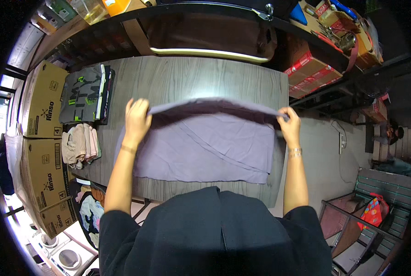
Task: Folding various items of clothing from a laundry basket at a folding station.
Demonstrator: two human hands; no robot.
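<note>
A purple-grey cloth (198,151) lies spread over the wood-grain table (198,72) in front of me. Its far edge is lifted and stretched sideways, with a dark shadow under the raised strip. My left hand (137,115) pinches the left end of that edge, and my right hand (290,125) pinches the right end. A diagonal fold line crosses the part lying flat, which shows some wrinkles. The raised strip is slightly blurred.
Folded shirts (83,95) and a stack of small folded cloths (79,143) sit at the table's left, beside cardboard boxes (41,103). Below them a container holds loose clothes (90,208). A loaded shelf (305,34) runs along the far side. A metal-framed rack (360,215) stands lower right.
</note>
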